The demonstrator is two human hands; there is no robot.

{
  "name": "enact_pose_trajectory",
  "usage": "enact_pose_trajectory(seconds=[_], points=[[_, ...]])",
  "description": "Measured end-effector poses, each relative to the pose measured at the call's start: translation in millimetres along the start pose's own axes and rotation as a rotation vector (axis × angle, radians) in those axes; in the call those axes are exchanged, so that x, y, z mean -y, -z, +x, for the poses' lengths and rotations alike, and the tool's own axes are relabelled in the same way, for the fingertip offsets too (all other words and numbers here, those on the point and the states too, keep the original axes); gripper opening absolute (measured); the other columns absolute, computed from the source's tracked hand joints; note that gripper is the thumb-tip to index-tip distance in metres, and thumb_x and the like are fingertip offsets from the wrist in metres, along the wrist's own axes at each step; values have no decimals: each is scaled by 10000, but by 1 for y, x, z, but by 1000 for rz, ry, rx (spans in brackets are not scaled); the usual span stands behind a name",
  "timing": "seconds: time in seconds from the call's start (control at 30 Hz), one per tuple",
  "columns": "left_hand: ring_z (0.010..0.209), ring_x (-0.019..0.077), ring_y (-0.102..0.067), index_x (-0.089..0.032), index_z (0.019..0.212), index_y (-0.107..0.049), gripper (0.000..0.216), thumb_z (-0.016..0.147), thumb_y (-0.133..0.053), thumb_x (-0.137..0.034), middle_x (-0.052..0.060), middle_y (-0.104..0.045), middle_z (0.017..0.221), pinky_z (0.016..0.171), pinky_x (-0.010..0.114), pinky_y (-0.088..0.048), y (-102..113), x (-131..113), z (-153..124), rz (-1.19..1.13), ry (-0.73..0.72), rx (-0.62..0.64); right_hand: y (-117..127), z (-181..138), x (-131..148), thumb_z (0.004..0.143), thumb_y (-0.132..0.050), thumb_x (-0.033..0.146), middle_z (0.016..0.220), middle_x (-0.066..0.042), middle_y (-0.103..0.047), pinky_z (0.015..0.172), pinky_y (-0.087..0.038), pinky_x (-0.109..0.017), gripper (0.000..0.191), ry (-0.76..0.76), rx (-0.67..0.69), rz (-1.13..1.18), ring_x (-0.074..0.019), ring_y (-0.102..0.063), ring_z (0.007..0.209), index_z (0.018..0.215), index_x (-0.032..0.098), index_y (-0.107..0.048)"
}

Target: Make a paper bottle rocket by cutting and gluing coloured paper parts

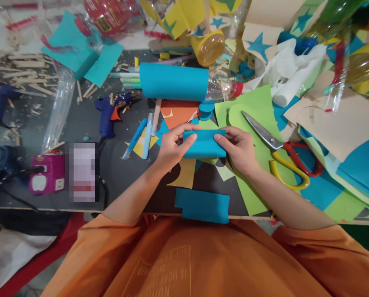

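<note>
Both hands hold a small blue foam piece (205, 144) above the dark table. My left hand (172, 148) pinches its left end, thumb on top and fingers curled behind. My right hand (238, 148) grips its right end the same way. The piece looks curved or folded between them. A second flat blue foam piece (203, 205) lies at the table's near edge, below my hands. A plastic bottle wrapped in blue foam (174, 81) lies on its side just beyond my hands.
Scissors with red and yellow handles (280, 150) lie on green paper to the right. A blue glue gun (108, 113) and glue sticks (141, 136) lie to the left. A pink power strip (46, 173) is near left. Paper scraps, bottles and wooden sticks crowd the back.
</note>
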State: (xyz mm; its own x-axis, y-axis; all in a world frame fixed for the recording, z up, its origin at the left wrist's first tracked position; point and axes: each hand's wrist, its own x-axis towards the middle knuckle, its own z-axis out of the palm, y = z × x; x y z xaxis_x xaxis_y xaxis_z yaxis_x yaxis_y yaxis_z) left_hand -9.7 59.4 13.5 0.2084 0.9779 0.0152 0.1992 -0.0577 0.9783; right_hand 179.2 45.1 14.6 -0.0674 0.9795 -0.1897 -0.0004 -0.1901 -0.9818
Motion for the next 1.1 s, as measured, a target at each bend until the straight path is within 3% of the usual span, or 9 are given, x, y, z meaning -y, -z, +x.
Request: enact_pose_trajectory(seconds=[0.23, 0.5, 0.67, 0.77, 0.87, 0.97, 1.1], points=[[469, 94, -376, -227, 877, -704, 168, 866, -612, -366, -8, -562, 602, 422, 240, -302, 0, -2, -2, 42, 18, 27, 0, 0, 1, 767, -747, 497, 639, 16, -594, 507, -459, -284, 307, 14, 32, 40, -138, -547, 566, 756, 213, -632], [525, 96, -439, -237, 915, -723, 183, 886, -588, -356, 30, -706, 825, 480, 243, -373, 4, -1, 0, 159, -64, 197, 5, 2, 4, 827, -669, 351, 700, -5, -649, 634, -484, -307, 180, 139, 147, -215, -162, -592, 673, 713, 216, -638], [619, 148, -563, -285, 1188, -624, 354, 858, -644, -411, 2, -626, 730, 534, 250, -448, 4, 0, -2, 54, -1, 171, 3, -1, 3, 857, -665, 453, 678, -1, -630, 611, -472, -300, 287, 225, -39, -212, -152, -567, 641, 698, 222, -601], [607, 151, -555, -316, 1237, -565, 403, 853, -651, -404, -23, -569, 675, 542, 262, -455, 3, 1, -2, 34, -4, 150, 2, -2, 2, 833, -677, 559, 641, 5, -594, 564, -440, -288, 373, 213, -106, -175, -138, -519, 598, 695, 221, -597], [562, 126, -501, -303, 1217, -552, 374, 859, -641, -364, -27, -560, 673, 522, 263, -428, 3, 4, 0, 60, -16, 29, 1, -2, 1, 819, -679, 588, 585, 27, -520, 484, -361, -264, 402, 155, -52, -131, -107, -418, 522, 692, 217, -591], [587, 112, -517, -286, 1215, -535, 402, 846, -667, -379, -11, -615, 759, 535, 258, -444, 4, 8, 2, 54, -24, -70, 1, -2, 0, 831, -688, 493, 541, 46, -469, 447, -315, -252, 336, 110, 77, -113, -88, -371, 473, 682, 212, -579], [605, 107, -543, -307, 1302, -467, 519, 851, -684, -445, -8, -650, 835, 538, 249, -469, 5, 16, 3, -16, -53, -84, 1, -4, 0, 835, -690, 367, 527, 55, -459, 447, -320, -245, 253, 125, 116, -103, -84, -391, 458, 677, 210, -568]])
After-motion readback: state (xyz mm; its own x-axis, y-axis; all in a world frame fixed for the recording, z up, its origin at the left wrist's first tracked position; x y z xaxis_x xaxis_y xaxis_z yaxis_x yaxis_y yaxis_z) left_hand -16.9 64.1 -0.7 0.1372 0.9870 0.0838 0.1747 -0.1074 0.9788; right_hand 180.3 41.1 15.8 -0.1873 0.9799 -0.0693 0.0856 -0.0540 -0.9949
